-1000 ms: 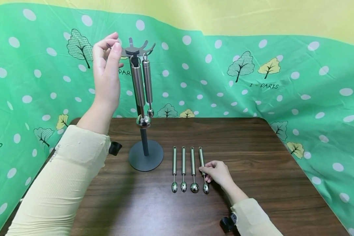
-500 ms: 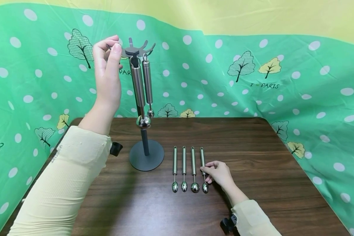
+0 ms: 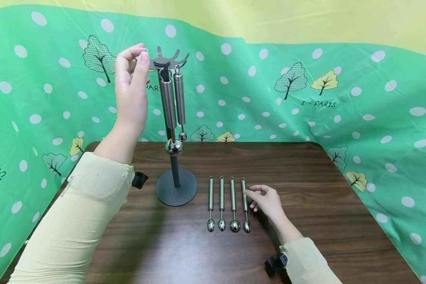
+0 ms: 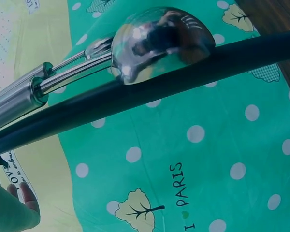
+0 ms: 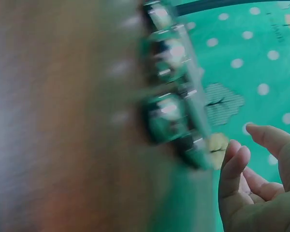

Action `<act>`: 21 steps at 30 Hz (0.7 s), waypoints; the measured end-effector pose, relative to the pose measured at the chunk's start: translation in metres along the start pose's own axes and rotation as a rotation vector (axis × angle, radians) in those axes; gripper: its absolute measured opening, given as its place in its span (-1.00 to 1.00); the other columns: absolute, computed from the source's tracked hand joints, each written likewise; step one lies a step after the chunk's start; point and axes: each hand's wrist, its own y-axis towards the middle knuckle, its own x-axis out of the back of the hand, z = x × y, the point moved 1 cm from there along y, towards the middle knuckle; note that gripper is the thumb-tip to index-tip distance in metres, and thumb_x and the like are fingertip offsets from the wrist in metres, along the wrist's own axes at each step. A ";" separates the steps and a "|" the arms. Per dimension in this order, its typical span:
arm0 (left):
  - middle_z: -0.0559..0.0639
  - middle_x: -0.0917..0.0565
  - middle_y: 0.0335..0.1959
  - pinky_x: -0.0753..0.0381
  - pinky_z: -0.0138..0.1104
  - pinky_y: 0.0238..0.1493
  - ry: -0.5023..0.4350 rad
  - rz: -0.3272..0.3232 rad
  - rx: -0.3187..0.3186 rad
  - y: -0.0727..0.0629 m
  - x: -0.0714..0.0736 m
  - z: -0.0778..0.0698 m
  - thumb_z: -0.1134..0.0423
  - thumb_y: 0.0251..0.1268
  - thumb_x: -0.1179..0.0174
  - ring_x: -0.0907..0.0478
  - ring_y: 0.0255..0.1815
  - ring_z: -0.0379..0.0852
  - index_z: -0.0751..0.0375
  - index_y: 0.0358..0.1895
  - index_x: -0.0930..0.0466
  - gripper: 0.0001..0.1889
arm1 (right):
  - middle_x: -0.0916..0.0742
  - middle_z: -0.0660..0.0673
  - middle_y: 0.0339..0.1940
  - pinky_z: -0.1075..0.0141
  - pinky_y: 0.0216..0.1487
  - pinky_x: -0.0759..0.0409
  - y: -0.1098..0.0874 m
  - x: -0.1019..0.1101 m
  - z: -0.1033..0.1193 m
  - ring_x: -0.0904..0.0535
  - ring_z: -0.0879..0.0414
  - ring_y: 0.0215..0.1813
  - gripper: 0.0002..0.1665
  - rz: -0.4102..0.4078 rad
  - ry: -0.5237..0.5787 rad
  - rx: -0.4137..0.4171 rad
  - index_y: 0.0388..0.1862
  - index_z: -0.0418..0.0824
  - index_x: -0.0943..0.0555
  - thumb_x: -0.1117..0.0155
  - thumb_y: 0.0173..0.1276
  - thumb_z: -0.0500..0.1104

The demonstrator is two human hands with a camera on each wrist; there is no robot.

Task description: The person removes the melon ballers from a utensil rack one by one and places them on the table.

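Observation:
My left hand (image 3: 131,92) is raised at the top of a dark metal hanging rack (image 3: 176,173), its thumb and fingers pinching one of the rack's hook arms. Two steel melon ballers hang from other hooks: a larger front baller (image 3: 169,104) and a slimmer one (image 3: 179,98) behind. The left wrist view shows the larger baller's domed scoop (image 4: 159,46) beside the dark pole (image 4: 101,99). Near the rightmost baller (image 3: 245,203) on the table hovers my right hand (image 3: 268,201), index fingertip at the handle. In the right wrist view its thumb and fingers (image 5: 234,162) stand apart, holding nothing.
Several melon ballers lie in a row, handles away from me, including a round-headed one (image 3: 235,225) and the leftmost (image 3: 211,224). They rest right of the rack's round base on a brown wooden table (image 3: 287,165). A green dotted cloth (image 3: 234,79) hangs behind.
My right hand has loosened its pinch on the rightmost baller and shifted slightly up along its handle. My left hand stays at the rack, drifting slightly right with the rack's top.

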 end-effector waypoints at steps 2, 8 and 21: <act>-0.06 -0.40 0.34 -0.30 -0.32 0.09 0.016 -0.001 0.008 -0.001 0.000 -0.002 0.15 0.50 0.08 -0.36 0.20 -0.21 0.03 0.09 -0.41 -0.78 | -0.72 -0.09 -0.47 0.39 -0.55 -0.58 0.000 0.000 0.010 -0.57 0.22 -0.62 -0.46 -0.004 0.020 0.030 0.11 -0.48 -0.56 -0.41 0.29 -0.13; -0.13 -0.39 0.37 -0.35 -0.39 0.14 0.059 0.011 0.062 -0.003 0.001 -0.008 0.12 0.52 0.06 -0.33 0.22 -0.23 0.13 0.21 -0.42 -0.67 | -0.75 -0.04 -0.44 0.34 -0.42 -0.67 -0.003 -0.004 0.036 -0.63 0.21 -0.56 -0.53 0.044 0.074 0.093 0.10 -0.50 -0.56 -0.35 0.33 -0.20; -0.16 -0.41 0.35 -0.34 -0.41 0.15 0.116 -0.011 0.089 -0.006 0.002 -0.015 0.07 0.51 -0.01 -0.35 0.21 -0.26 0.11 0.25 -0.43 -0.64 | -0.79 -0.25 -0.17 0.27 -0.20 -0.72 -0.009 -0.031 0.097 -0.71 0.25 -0.41 -0.60 0.088 0.091 0.249 0.09 -0.41 -0.60 -0.34 0.34 -0.22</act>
